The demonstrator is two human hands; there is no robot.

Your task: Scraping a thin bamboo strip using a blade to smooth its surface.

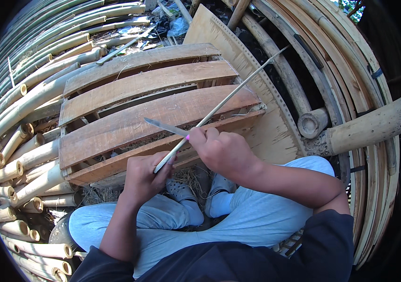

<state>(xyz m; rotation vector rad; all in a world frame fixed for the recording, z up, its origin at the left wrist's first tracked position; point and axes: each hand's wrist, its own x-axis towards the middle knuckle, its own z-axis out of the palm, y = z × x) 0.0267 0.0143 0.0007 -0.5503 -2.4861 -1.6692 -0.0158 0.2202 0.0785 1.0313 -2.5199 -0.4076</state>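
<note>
By the slatted wooden crate (153, 111), the left hand (144, 175) gripped a slender pale stick (228, 97) while the right hand (226, 149) clasped a knife (165, 126) across it, trimming apparently unfinished.

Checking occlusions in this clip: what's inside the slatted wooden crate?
Through the front gap of the crate, dry straw-like debris shows. Its top boards cover most of the interior, so the rest cannot be seen.

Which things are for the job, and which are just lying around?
In use:
knife, in the right hand
thin pale strip, in the left hand

Seemingly just nearby:
bamboo poles at the left
slatted wooden platform in front
pale board
blue plastic
</note>
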